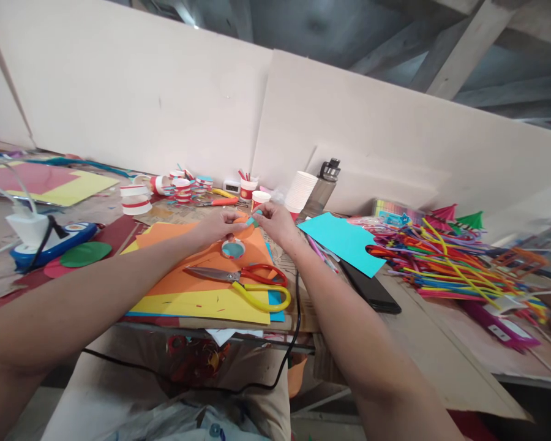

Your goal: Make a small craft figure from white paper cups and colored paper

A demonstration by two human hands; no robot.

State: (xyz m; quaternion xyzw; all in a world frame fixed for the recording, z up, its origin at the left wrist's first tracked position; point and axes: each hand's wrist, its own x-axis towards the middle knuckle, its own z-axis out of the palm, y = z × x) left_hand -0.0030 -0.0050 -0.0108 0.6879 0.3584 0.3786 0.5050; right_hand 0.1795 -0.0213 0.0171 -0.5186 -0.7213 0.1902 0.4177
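Note:
My left hand (219, 227) and my right hand (274, 222) come together above the stacked paper. The left fingers pinch a small orange paper piece (244, 231). A small green paper piece (257, 215) is pinched in my right fingers, touching or very near the orange one. Just below lies a white-rimmed round piece (233, 248) with a teal middle, on an orange sheet (252, 260). Scissors (239, 280) with one red and one yellow handle rest across the orange sheet and a yellow sheet (202, 306), blades pointing left.
Cut cup pieces (135, 199), a cup stack (302, 191) and a bottle (324, 187) stand at the back. A blue sheet (344, 242) overlaps a black phone-like object (371, 288). Pipe cleaners (441, 263) heap at right; a power strip (50, 245) lies left. A black cable (297, 306) hangs over the edge.

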